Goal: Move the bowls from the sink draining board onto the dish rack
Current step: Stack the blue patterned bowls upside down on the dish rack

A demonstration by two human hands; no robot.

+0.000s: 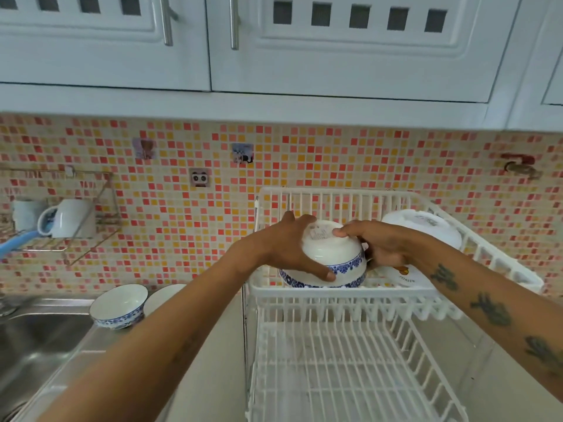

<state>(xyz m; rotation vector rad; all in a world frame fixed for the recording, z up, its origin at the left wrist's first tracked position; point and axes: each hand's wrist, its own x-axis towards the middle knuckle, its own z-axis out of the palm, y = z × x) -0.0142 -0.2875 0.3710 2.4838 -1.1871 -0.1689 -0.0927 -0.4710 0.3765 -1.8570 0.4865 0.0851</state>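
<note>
A white bowl with a blue patterned rim point(332, 257) lies upside down on the top tier of the white dish rack point(344, 292), at its front left. My left hand point(289, 242) grips its left side, thumb on the blue rim. My right hand point(377, 242) holds its right side, fingers on the foot ring. A second blue-rimmed bowl point(117, 306) stands upright on the steel draining board point(91, 342) by the sink. A white bowl or plate point(161, 296) sits just behind it, partly hidden by my left forearm.
A white dish point(426, 226) leans at the back right of the rack's top tier, and another with an orange print point(402, 274) lies under my right wrist. The rack's lower tier point(335, 367) holds nothing. The sink basin point(33, 345) is at left. A wall wire shelf holds a mug point(70, 219).
</note>
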